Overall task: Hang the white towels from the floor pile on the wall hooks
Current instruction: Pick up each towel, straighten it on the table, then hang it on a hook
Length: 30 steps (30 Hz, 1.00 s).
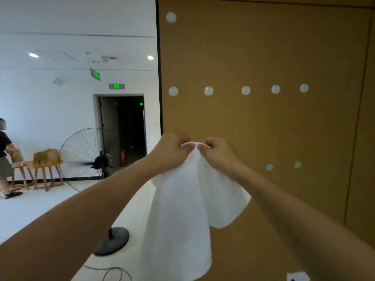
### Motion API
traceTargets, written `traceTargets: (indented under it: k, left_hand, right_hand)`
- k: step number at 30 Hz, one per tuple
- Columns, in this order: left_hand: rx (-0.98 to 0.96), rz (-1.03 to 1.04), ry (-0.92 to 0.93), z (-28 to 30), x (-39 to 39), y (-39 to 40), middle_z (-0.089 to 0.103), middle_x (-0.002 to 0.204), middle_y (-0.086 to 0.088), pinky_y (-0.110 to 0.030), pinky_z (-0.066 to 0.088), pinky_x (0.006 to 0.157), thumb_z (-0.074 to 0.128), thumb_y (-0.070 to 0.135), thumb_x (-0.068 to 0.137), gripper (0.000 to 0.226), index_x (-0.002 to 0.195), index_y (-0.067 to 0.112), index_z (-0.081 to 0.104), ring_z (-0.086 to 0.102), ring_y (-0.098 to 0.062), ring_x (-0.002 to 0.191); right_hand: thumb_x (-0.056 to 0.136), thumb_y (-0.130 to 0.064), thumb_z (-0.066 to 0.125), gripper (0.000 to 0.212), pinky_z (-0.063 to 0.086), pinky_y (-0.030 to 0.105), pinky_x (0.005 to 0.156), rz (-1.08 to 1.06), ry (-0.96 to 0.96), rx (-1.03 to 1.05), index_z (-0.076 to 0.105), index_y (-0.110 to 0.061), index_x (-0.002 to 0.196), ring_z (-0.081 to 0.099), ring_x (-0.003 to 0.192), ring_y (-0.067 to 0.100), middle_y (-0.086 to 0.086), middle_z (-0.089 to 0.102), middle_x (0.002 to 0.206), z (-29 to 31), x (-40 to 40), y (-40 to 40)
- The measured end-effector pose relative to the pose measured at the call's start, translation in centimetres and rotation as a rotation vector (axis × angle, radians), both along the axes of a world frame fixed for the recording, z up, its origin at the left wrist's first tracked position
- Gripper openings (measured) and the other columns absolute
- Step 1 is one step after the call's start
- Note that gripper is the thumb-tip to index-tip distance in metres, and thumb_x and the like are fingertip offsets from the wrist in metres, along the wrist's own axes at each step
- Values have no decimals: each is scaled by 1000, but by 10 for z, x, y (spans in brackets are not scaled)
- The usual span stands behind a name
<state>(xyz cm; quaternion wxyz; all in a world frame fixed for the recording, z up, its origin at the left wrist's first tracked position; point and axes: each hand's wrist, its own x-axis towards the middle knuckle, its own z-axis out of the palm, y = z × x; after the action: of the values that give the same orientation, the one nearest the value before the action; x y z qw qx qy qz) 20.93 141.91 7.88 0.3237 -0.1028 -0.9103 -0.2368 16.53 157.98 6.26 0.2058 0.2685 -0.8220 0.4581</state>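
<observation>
A white towel (186, 209) hangs in front of the brown wall panel (284, 128). My left hand (172, 151) and my right hand (218, 154) both pinch its top edge, close together, with a small loop of cloth between them. A row of several round white hooks runs across the panel above my hands, among them one hook (173, 91) at the left and another hook (208, 91) beside it. One more hook (171, 17) sits higher up. The floor pile is out of sight.
A standing fan (87, 157) with a round dark base (113, 240) is at the left, its cable (113, 271) on the floor. Two small hexagonal marks (269, 167) sit low on the panel. A person (5, 159) stands by wooden stools (40, 171) at far left. A dark doorway (123, 128) lies beyond.
</observation>
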Motion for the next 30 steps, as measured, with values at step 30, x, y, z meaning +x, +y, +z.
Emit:
traceTargets:
  k: [30]
  left_hand:
    - [62, 189, 585, 183, -346, -167, 63, 74, 3, -23, 43, 69, 65, 23, 83, 6, 88, 24, 62, 58, -9, 72]
  right_hand:
    - [86, -38, 63, 36, 32, 29, 54, -77, 619, 22, 54, -20, 57, 45, 56, 12, -5, 49, 57, 213, -377, -175]
